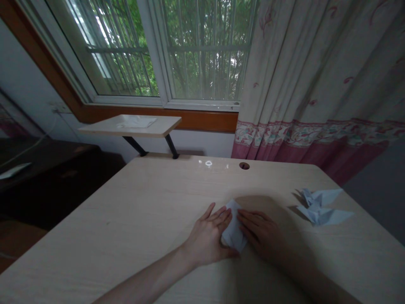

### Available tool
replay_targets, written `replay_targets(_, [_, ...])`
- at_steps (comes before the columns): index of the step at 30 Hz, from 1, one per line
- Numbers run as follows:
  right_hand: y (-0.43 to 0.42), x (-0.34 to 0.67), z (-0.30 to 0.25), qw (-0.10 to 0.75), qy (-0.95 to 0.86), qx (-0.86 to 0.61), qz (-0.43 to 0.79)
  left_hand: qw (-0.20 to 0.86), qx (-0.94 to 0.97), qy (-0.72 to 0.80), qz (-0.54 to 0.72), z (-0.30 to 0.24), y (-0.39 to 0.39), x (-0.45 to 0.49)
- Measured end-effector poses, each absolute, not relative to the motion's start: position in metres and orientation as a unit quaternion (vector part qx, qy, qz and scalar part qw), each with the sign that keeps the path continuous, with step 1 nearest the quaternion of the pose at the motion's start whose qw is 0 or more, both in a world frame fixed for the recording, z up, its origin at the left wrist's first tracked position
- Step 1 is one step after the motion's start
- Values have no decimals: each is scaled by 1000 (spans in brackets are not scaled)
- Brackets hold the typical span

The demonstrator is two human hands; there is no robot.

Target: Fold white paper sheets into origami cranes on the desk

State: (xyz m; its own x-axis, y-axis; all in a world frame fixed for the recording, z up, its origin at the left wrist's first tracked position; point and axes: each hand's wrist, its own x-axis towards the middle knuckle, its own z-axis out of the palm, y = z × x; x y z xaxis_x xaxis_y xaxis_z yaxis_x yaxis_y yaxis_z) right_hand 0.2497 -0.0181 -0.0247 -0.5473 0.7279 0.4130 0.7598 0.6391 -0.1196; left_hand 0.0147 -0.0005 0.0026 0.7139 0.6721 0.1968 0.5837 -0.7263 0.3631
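Observation:
A small folded piece of white paper (233,230) lies flat on the light wooden desk (142,219). My left hand (207,238) rests on its left side, fingers stretched out and pressing the paper's edge. My right hand (261,234) lies on its right side, fingers flat and pointing left onto the paper. Both hands hold the paper down against the desk. Part of the paper is hidden under my fingers.
Two folded white paper shapes (321,207) sit near the desk's right edge. A round cable hole (244,166) is at the back of the desk. A small raised shelf (133,126) stands at the back left, under the window. A patterned curtain (316,84) hangs at the right.

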Motion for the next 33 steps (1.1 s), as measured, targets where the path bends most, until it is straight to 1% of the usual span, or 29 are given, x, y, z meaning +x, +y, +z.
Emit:
replay_targets(8, [-15,252,-36,185,-889,-408,-90,126,916,341,169,0,1,14])
replay_targets(17, [-15,253,-26,167,-899,-397,-76,130,915,340,175,-2,4,14])
replay_targets(28, [-18,251,-39,194,-883,-420,-81,143,911,344,176,-4,5,13])
replay_targets(33, [-22,247,-35,204,-880,-420,-86,142,911,343,180,-3,6,13])
